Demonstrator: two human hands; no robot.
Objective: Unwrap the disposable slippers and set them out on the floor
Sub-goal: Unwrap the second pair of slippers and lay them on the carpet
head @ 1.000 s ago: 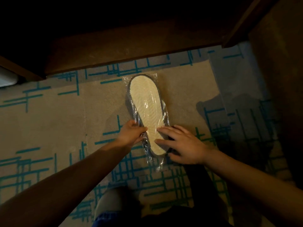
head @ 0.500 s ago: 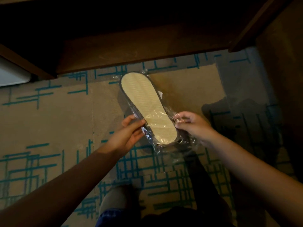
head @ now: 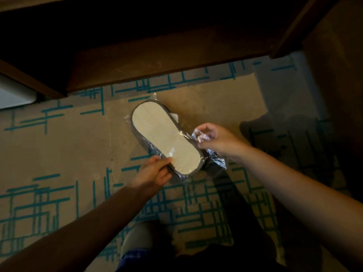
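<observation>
The pale cream, oval-soled disposable slippers, edged in dark grey, are lying sole-up on the beige carpet with teal line pattern, inside a clear, crinkled plastic wrapper. The pack is sitting at an angle, its far end pointing toward the dark brown wooden furniture base and its near end pointing back toward the person. Only one sole is showing; whether a second slipper is lying beneath it cannot be told.

The left hand is closing on the near edge of the slippers, thumb pressing on the sole through the wrapper and fingers curling under the edge. The right hand is on the side of the slippers away from the left hand, fingers pinching a bunched fold of the wrapper and holding it clear of the sole. The wrapper is standing loose and rumpled around the near end of the slippers, while its far end is lying close over the toe.

A white object is showing partly, well apart from the slippers, beside the furniture base.
</observation>
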